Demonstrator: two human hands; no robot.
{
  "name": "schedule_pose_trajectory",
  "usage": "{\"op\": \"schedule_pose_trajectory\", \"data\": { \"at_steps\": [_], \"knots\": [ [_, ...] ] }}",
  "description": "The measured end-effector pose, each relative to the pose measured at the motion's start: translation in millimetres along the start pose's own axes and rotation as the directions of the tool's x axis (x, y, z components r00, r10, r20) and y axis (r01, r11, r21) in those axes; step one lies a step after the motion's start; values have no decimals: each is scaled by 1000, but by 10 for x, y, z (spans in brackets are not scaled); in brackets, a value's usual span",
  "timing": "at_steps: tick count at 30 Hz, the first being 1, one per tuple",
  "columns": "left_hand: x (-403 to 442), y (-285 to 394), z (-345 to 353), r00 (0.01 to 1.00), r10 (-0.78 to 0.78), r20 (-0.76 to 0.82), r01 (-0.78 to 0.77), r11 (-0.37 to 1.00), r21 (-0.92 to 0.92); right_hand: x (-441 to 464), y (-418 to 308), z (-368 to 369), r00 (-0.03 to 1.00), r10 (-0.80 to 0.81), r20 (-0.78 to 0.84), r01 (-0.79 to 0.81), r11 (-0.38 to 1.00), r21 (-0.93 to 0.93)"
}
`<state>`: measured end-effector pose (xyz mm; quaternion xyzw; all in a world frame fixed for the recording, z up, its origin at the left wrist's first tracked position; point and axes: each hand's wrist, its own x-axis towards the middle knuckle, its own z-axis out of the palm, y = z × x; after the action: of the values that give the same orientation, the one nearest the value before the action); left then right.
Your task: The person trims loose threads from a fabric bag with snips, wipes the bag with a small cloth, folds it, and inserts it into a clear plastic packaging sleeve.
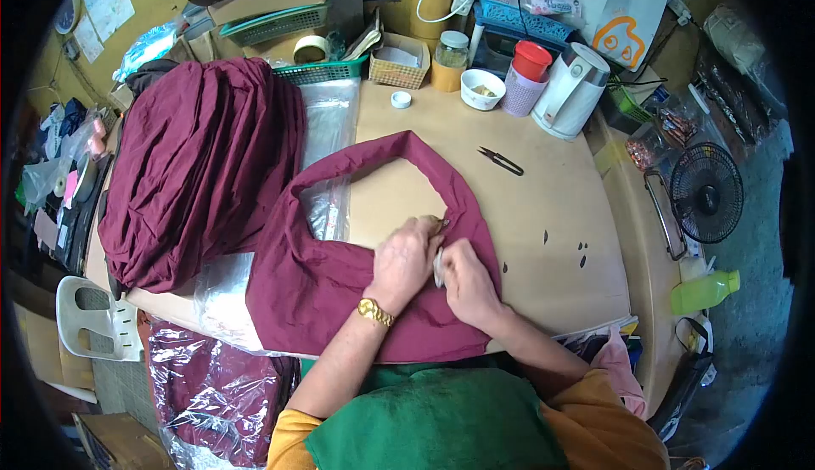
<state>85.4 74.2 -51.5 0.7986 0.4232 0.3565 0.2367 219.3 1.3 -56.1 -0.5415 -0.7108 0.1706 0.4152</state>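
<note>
A maroon cloth shoulder bag (318,287) lies flat in front of me, its wide strap looped away from me. My left hand (406,258), with a gold watch at the wrist, is closed at the base of the strap, fingertips pinching the cloth by a small shiny spot. Right beside it, my right hand (467,281) is closed over the bag. Its thumb and finger pinch a small pale piece (438,268), mostly hidden between the hands; I cannot tell what it is. Thread snips (502,161) lie on the table beyond the strap.
A tall pile of maroon bags (199,168) stands at the left, by clear plastic sheets (327,122). Along the back are a white kettle (572,92), a bowl (482,90), a jar (452,50) and baskets. At right are a black fan (706,191) and a green bottle (705,292).
</note>
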Motion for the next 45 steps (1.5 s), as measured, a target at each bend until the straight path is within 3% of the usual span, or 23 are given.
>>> {"op": "schedule_pose_trajectory", "data": {
  "at_steps": [1, 3, 6, 8, 9, 11, 13, 14, 15, 17, 18, 19, 21, 22, 24, 25, 27, 36, 39, 41, 43, 45],
  "knots": [
    [79, -45, -6, 1000, -20, -4, 20, 997, 76, -119, 95, 3, 998, -32, 53, 38, 994, -101],
    [245, -252, -56, 998, 63, -25, -53, 953, 298, -133, 141, -128, 992, -19, 121, 36, 990, -134],
    [387, -269, -433, 925, 279, -259, -152, 894, 421, -79, 229, -378, 967, 14, 253, 26, 988, -153],
    [167, 39, -686, 1000, 21, -17, -15, 960, 280, 10, 275, -578, 922, 109, 370, -78, 992, -99],
    [3, 170, -771, 985, -84, 150, 49, 974, 221, 71, 212, -607, 923, 113, 368, -82, 992, -98],
    [-304, 395, -774, 930, -106, 351, 23, 972, 234, 205, 8, -529, 976, -8, 218, 39, 989, -141],
    [-630, 332, -471, 947, 72, 312, -230, 830, 507, 306, -98, -287, 961, -138, 238, 168, 979, -111],
    [-775, 268, -373, 892, -93, 443, -203, 793, 575, 314, 79, -177, 943, -146, 299, 200, 967, -160],
    [-858, 260, -391, 891, -95, 444, -203, 791, 577, 366, 218, -89, 922, -147, 358, 232, 951, -207],
    [-951, 216, -471, 898, -111, 425, -126, 861, 492, 467, 455, -246, 949, -170, 266, 251, 916, -312],
    [-982, 222, -516, 897, -120, 425, -103, 878, 467, 524, 605, -311, 964, -61, 260, 179, 870, -459],
    [-997, 235, -546, 899, -129, 419, -93, 878, 469, 606, 580, -462, 964, -76, 255, 192, 863, -467],
    [-936, 249, -558, 881, -156, 446, -52, 905, 421, 768, 334, -632, 955, 85, 283, 6, 952, -306],
    [-873, 256, -526, 908, -124, 401, -38, 927, 372, 789, 232, -619, 954, 84, 288, 7, 953, -304],
    [-746, 293, -461, 919, -150, 365, -28, 899, 437, 796, 69, -507, 965, -97, 246, 139, 978, -159],
    [-717, 294, -447, 930, -168, 326, -19, 865, 502, 767, 57, -462, 964, -96, 249, 138, 978, -157],
    [-757, 170, -375, 939, -149, 310, -33, 859, 511, 699, 73, -362, 921, -220, 322, 287, 941, -178],
    [-719, 153, -380, 904, -203, 376, -33, 844, 535, 824, 207, 464, 880, -406, 245, 426, 904, -32],
    [-741, 140, -372, 913, -206, 353, 5, 869, 494, 713, 298, 221, 900, -274, 340, 315, 947, -71],
    [-737, 155, -391, 916, -199, 347, -1, 866, 500, 630, 397, 6, 902, -288, 321, 330, 940, -84],
    [-689, 203, -421, 923, -185, 339, -10, 866, 500, 599, 321, -236, 921, -170, 352, 288, 904, -316],
    [-532, 262, -515, 870, -269, 412, 53, 884, 465, 593, 308, -283, 924, -121, 364, 253, 905, -342]
  ]
}}
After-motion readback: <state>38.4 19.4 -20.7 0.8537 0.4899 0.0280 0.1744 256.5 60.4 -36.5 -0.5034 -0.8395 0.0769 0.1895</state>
